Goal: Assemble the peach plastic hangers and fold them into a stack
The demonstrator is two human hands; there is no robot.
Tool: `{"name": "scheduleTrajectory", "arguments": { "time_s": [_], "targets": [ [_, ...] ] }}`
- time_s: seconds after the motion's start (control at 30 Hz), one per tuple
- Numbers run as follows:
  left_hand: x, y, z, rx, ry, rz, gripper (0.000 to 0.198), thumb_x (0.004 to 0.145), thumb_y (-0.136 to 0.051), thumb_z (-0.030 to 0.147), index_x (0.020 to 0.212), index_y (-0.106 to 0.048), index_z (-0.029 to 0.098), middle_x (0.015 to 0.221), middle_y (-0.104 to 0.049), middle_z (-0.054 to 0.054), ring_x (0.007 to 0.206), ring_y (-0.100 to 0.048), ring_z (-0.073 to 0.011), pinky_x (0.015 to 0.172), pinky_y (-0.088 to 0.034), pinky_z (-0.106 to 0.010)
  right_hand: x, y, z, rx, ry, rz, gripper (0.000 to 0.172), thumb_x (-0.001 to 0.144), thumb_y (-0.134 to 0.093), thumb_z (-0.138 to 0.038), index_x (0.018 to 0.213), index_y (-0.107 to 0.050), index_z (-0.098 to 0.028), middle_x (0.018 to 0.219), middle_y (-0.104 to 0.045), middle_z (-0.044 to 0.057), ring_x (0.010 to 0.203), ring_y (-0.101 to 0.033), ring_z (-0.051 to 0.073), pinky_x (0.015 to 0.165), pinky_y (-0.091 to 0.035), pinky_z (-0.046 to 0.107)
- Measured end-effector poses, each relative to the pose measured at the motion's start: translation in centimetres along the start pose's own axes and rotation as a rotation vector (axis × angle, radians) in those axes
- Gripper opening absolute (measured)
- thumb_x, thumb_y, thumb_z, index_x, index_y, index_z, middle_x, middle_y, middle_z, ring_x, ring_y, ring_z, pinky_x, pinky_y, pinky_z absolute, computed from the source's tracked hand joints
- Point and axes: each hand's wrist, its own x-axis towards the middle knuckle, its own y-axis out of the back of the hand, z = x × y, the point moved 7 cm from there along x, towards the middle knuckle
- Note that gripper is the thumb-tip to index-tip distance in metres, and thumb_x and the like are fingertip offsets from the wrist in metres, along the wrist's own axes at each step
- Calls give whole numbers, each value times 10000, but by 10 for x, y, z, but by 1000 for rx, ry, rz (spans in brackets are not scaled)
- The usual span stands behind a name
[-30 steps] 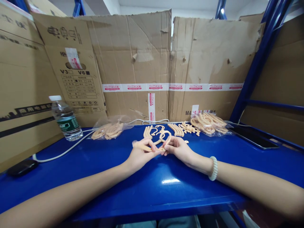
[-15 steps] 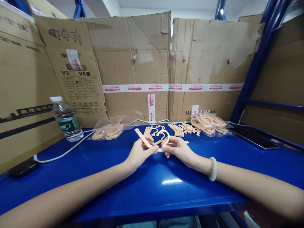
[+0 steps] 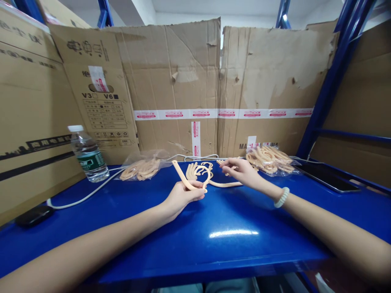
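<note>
Head view: left hand (image 3: 183,195) pinches a peach plastic hanger piece (image 3: 187,182), its long arm slanting up-left over the blue shelf (image 3: 214,232). Right hand (image 3: 242,171), farther back, fingertips on the loose strips (image 3: 226,163) just right; its grip is unclear

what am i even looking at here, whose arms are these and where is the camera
There is no machine here. These are a person's two bare arms, filmed by a camera worn on that person's head, looking forward and down. The left hand pinches a peach plastic hanger-like piece. The right hand is at some loose peach pieces; whether it grips one is unclear. On the blue shelf lie a bag of such pieces, another bag, a water bottle and a white cable. Cardboard boxes stand behind.
</note>
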Motion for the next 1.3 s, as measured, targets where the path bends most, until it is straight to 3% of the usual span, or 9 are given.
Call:
{"name": "scheduleTrajectory", "arguments": {
  "time_s": [0.07,0.17,0.37,0.6,0.73,0.87,1.1,1.2,1.3],
  "targets": [
    [0,0,0,-12,3,-3,299,528,-857,197,753,-680,109,722,-674,-31,668,-633,-115,701,-533,-244,4,11,3,-376,134,-28,143,864,-528,-221,889,-658,-168,853,-661,86,831,-593,219,741,-476,346],
    [0,2,-1,-41,8,7,309,527,-862,191,756,-673,111,744,-680,-39,684,-642,-123,722,-549,-266,5,9,17,-657,239,-167,185,851,-514,-134,912,-685,-169,902,-663,106,894,-564,239,797,-457,363],
    [1,3,-2,-77,32,34,302,534,-860,149,765,-669,110,753,-686,-44,677,-650,-124,730,-564,-272,4,-9,40,-715,312,-246,228,859,-510,-135,963,-710,-171,996,-657,118,963,-554,244,862,-439,380],
    [1,3,-4,-82,21,5,316,539,-863,176,780,-669,109,765,-686,-39,694,-650,-118,713,-557,-242,9,-11,47,-628,300,-211,227,844,-497,-91,831,-717,-144,861,-678,113,877,-562,236,804,-452,362],
    [3,2,-3,-68,4,-20,322,545,-863,201,789,-673,112,777,-682,-34,706,-643,-113,720,-552,-238,10,-1,43,-481,213,-76,201,810,-523,-94,811,-711,-163,827,-686,95,842,-584,232,769,-461,361],
    [4,2,-3,-63,-3,-36,327,551,-861,214,795,-670,113,781,-680,-35,709,-642,-115,717,-548,-240,8,14,33,-108,66,166,149,841,-534,-229,825,-670,-170,818,-691,69,744,-626,203,691,-484,331],
    [3,2,-4,-56,-2,-35,356,538,-869,229,801,-660,111,770,-676,-36,702,-644,-120,709,-541,-241,-5,20,1,317,-6,368,202,788,-629,-358,804,-620,-157,715,-657,29,490,-589,117,478,-461,238],
    [3,1,-3,-53,-11,-43,364,524,-875,239,789,-661,113,772,-676,-36,696,-641,-119,707,-536,-242,-14,16,-8,516,-89,443,274,732,-699,-393,841,-608,-159,789,-682,43,570,-649,136,524,-508,236],
    [3,0,-2,-43,-26,-55,352,530,-871,247,781,-663,117,775,-677,-37,701,-639,-119,712,-530,-243,-22,0,-16,668,-209,409,354,683,-750,-402,892,-602,-157,794,-695,45,624,-673,151,585,-538,253]
  ]
}}
